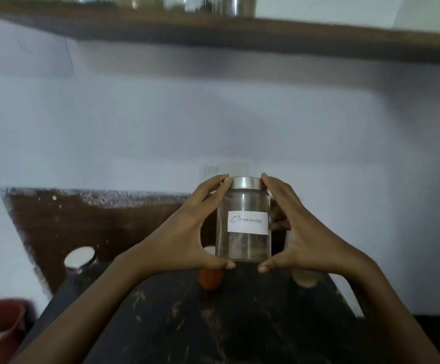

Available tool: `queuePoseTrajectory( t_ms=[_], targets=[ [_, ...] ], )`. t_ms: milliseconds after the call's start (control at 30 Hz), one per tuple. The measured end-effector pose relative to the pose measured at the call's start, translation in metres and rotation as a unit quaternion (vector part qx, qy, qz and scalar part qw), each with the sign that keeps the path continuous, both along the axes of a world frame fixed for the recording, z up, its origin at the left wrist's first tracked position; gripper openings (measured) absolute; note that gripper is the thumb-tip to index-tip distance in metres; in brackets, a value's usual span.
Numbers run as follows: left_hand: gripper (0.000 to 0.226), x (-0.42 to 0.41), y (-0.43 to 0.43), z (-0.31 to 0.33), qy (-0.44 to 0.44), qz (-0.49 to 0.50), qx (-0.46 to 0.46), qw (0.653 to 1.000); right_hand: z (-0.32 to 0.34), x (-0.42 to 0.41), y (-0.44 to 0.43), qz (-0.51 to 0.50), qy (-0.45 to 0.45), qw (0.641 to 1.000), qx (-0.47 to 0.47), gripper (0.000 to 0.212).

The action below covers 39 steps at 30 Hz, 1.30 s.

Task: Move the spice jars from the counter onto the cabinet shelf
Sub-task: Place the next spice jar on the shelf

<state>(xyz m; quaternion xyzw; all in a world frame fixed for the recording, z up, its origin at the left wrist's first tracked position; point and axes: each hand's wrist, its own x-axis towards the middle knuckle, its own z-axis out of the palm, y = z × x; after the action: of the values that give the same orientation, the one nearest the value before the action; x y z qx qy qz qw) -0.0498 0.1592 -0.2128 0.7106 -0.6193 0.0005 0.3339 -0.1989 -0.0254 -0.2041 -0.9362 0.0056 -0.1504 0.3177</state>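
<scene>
A glass jar (243, 219) labelled "Cinnamon" (247, 222), metal lid (246, 183) on; left hand (184, 229) and right hand (305, 232) fingers clamped around it above the bench (213, 324).

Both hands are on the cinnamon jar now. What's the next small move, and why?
Probably lift it straight up toward the wooden shelf. The left hand and right hand already clasp the upright cinnamon jar from both sides, lid on, and the shelf sits well above it.
</scene>
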Motion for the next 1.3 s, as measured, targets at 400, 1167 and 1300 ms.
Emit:
queuePoseTrajectory(
  t_ms=[400,1167,1300],
  targets=[
    [0.121,0.032,-0.046,0.161,-0.304,0.032,-0.112,0.945,0.149,0.03,-0.043,-0.02,-0.184,0.972,-0.145,0.133],
    [0.084,0.154,-0.123,0.225,-0.477,0.303,-0.165,0.808,0.288,0.122,-0.134,-0.087,-0.234,0.939,-0.237,0.131],
    [0.086,0.155,-0.124,0.225,-0.482,0.303,-0.159,0.807,0.294,0.129,-0.139,-0.081,-0.232,0.945,-0.215,0.123]
  ],
)
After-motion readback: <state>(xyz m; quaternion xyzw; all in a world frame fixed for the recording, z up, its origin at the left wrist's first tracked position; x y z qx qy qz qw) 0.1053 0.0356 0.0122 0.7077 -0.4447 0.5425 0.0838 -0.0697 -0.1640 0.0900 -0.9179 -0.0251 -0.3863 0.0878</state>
